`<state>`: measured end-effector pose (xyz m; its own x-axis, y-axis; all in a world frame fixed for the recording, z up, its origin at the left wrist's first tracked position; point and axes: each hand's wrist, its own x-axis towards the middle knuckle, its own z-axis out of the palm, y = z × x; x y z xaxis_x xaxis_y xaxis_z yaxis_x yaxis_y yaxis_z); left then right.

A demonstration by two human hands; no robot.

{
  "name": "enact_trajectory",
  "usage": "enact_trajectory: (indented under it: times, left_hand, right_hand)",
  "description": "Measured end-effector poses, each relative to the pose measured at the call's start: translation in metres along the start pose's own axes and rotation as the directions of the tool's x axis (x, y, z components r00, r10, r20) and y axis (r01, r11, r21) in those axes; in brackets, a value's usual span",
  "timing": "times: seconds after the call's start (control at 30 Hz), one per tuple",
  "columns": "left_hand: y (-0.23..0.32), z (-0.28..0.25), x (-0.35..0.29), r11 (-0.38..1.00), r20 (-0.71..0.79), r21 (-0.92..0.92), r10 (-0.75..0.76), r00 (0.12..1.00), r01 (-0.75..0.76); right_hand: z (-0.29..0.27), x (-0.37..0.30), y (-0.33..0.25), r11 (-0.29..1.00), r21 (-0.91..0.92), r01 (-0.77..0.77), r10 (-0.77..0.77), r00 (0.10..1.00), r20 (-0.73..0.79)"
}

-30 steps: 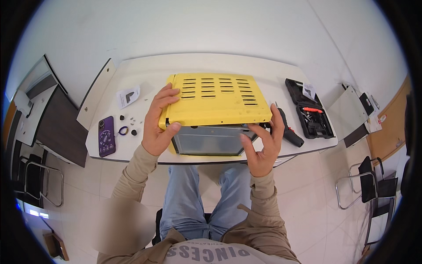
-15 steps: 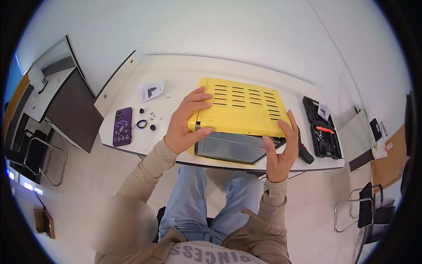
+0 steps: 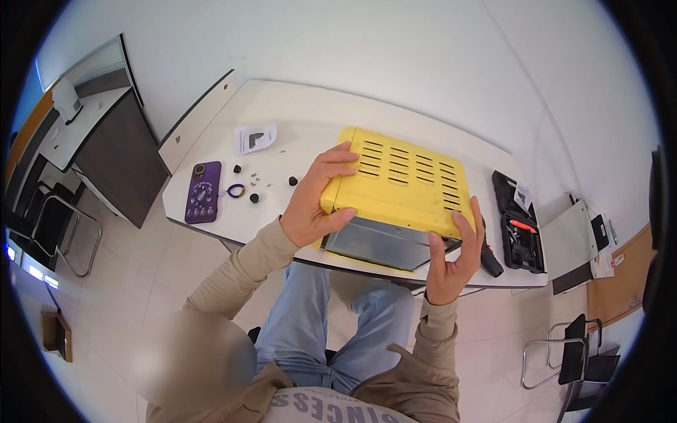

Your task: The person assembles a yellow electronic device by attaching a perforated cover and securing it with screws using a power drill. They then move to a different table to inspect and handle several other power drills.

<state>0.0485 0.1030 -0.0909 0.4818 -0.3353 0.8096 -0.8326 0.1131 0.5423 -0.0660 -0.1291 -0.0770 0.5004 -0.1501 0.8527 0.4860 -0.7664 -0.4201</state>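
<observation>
The slotted yellow casing [image 3: 403, 182] lies between the left hand [image 3: 312, 201] and right hand [image 3: 455, 266], each clamped on a near corner.

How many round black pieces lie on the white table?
3: one piece above the blue ring, one piece to its right, and one piece beside the left hand. The yellow housing may hide more.

Black handheld tool [image 3: 491, 261], just right of fingers of right hand [image 3: 455, 270]: upper part hidden by them and yellow slotted metal casing [image 3: 403, 180]. Small silvery pieces [image 3: 254, 177], left of left hand's fingers [image 3: 331, 170]: too tiny to identify. Beige cloth left sleeve [image 3: 238, 269], below those fingers: blurred near elbow.
</observation>
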Motion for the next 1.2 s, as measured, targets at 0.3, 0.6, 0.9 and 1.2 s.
enact_trajectory:
  times: [0.3,0.6,0.9,1.2]
  left_hand:
    - [-0.003,-0.010,0.002,0.999,0.110,0.049,0.013,0.994,-0.018]
    - [-0.001,-0.001,0.005,0.999,0.056,0.044,-0.024,0.998,0.021]
    - [0.015,-0.012,0.018,0.950,0.135,0.311,-0.017,0.991,-0.027]
    - [0.072,0.013,0.064,0.714,0.354,0.699,-0.292,0.888,-0.044]
  right_hand:
    - [-0.012,-0.002,0.011,0.991,-0.072,0.108,-0.101,0.990,0.096]
    - [-0.013,-0.003,0.017,0.994,-0.018,0.104,-0.103,0.992,0.079]
    - [-0.012,-0.003,0.026,0.984,0.177,0.025,-0.025,1.000,-0.002]
    - [-0.019,0.000,0.030,0.981,0.188,0.041,-0.047,0.998,0.030]
